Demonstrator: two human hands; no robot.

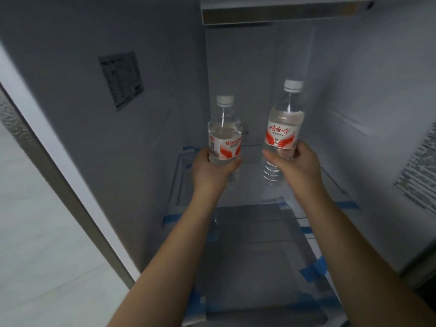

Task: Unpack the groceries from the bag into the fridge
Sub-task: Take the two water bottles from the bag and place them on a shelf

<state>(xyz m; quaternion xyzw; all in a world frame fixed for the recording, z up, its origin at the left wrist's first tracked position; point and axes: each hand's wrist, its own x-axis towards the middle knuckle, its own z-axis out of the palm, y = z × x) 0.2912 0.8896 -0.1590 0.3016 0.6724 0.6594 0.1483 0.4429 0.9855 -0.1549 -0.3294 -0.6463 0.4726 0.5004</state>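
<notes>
1. Bottles of water, two of them, are held up inside the open fridge (151, 128); each has a white cap and a red-and-white label.
2. Left hand (212, 169) is wrapped round the lower half of the left bottle (224, 138), fingers curled over the bottom edge of its label; the bottle stands nearly upright.
3. Right hand (296, 165) is clamped on the right bottle (283, 128) just under its label; this bottle leans a little to the right and sits higher than the other.
4. The two bottles are near each other but apart; both hang above the glass shelf (304, 185), and whether either touches it I cannot tell.
5. Strips of blue tape (312, 271) mark the shelf edges and corners lower down; a printed sticker (121, 80) sits on the left inner wall; another label (418, 175) shows on the right wall.
6. A further shelf (278, 14) crosses the top of the compartment.
</notes>
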